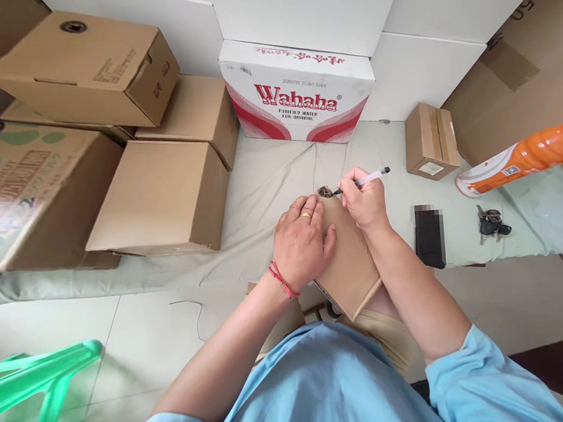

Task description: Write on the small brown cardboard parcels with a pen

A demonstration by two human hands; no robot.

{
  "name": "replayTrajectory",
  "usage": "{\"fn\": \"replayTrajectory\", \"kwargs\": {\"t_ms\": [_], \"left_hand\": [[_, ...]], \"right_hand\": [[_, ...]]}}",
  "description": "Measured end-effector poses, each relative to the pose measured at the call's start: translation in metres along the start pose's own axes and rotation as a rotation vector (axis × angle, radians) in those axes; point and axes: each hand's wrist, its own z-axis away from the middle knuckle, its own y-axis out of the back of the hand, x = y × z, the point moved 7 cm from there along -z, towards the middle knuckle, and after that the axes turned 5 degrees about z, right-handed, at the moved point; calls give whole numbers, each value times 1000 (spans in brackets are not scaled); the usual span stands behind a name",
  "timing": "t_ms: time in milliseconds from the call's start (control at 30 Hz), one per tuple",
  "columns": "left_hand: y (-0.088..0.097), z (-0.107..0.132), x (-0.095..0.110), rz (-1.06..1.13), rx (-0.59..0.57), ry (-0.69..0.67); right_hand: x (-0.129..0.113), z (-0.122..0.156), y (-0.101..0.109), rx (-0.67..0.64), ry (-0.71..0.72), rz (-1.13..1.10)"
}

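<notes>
Left hand [300, 242] lies flat, fingers spread, on one small cardboard box [350, 264]; right hand [365, 199] pinches one pen [363, 179] at its top edge.

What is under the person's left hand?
The left hand lies flat on a small cardboard box. The right hand holds a pen to its top corner. The box's contents cannot be seen.
</notes>
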Motion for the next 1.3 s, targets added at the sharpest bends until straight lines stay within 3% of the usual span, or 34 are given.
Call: {"fn": "replayTrajectory", "kwargs": {"t_ms": [167,367,733,1133,1300], "left_hand": [[0,0,0,1,6,-9],[-1,0,0,21,6,-4],[1,2,1,-8,36,-34],[0,2,-1,26,41,-13],[0,1,-2,24,41,-10]], "right_hand": [[0,-1,1,19,38,-100],[-7,-1,-12,-163,53,-251],[-10,1,-18,-252,16,-225],[1,-2,-13,-149,-38,-209],[-5,-2,7,39,-52,-316]]}}
